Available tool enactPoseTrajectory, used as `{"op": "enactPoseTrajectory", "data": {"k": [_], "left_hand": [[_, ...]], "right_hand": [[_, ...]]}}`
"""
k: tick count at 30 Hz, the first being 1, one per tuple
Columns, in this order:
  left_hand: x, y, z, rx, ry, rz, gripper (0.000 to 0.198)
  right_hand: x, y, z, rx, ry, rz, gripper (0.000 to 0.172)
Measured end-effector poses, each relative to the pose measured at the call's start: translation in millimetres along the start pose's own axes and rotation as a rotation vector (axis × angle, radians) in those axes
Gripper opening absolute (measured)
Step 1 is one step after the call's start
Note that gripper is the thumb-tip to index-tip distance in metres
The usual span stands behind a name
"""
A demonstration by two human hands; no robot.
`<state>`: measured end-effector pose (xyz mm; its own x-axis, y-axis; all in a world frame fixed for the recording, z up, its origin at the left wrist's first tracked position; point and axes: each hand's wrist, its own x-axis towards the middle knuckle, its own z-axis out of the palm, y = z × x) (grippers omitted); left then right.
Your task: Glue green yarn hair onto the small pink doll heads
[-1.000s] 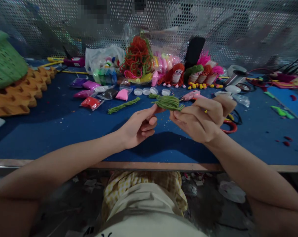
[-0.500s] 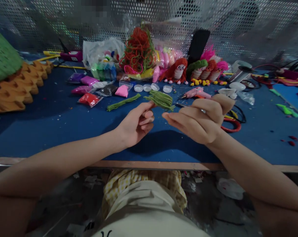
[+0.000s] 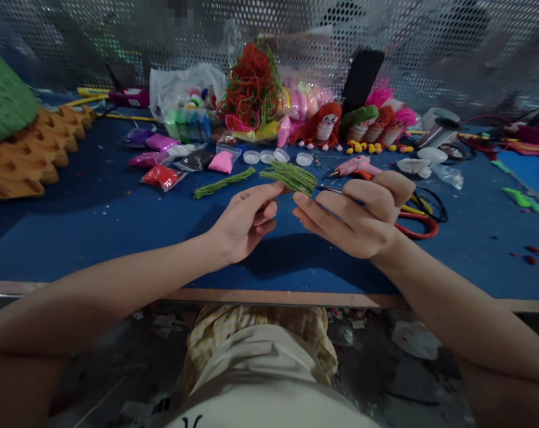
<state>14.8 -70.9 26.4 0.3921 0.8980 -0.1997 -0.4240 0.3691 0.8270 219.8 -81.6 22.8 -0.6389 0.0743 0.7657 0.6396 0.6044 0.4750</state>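
At the far left a green basket (image 3: 2, 101) sits on stacked orange foam (image 3: 33, 154), both on the blue tabletop (image 3: 95, 220). Further right lie small packets (image 3: 162, 176) of coloured filling, red nearest, pink and purple behind. Next, a thin green strand (image 3: 223, 182) lies slantwise on the tabletop, well behind the left hand (image 3: 245, 223). That hand is raised above the tabletop near the front edge, its thumb and forefinger pressed together on the near end of a green yarn bundle (image 3: 290, 177), the other fingers curled underneath. The bundle is held in the air between the two hands, slanting up and away to the left. Far behind it a red and green yarn tangle (image 3: 250, 89) stands by the mesh wall, with a row of white lids (image 3: 269, 156) in front and small dolls (image 3: 325, 128) to the right. The right hand (image 3: 359, 217) faces the left, fingers loosely spread and half bent, fingertips just beside the bundle's right end; whether they touch it cannot be told. Behind its knuckles lies a pink glue gun (image 3: 354, 166), and red-handled scissors (image 3: 414, 226) lie just beyond the hand on the right.
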Motion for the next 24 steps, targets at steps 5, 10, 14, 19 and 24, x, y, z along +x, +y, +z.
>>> {"op": "enactPoseTrajectory", "data": {"k": [5, 10, 14, 19, 24], "left_hand": [[-0.9, 1.4, 0.0, 0.020, -0.005, 0.010, 0.020], [-1.0, 2.7, 1.0, 0.003, 0.000, -0.004, 0.017], [-1.3, 3.7, 1.7, 0.013, 0.011, -0.010, 0.019], [-2.6, 4.0, 1.9, 0.030, 0.008, -0.023, 0.021], [-1.9, 4.6, 2.2, 0.000, 0.017, -0.036, 0.020]], "right_hand": [[-8.3, 4.2, -4.5, 0.059, -0.120, 0.086, 0.047], [-2.5, 4.3, -7.0, 0.089, -0.082, 0.091, 0.054], [6.0, 2.0, -2.7, 0.087, 0.082, 0.031, 0.051], [11.7, 0.8, -2.7, -0.017, 0.118, -0.018, 0.030], [9.3, 2.9, -2.9, 0.022, 0.114, -0.029, 0.032]]}}
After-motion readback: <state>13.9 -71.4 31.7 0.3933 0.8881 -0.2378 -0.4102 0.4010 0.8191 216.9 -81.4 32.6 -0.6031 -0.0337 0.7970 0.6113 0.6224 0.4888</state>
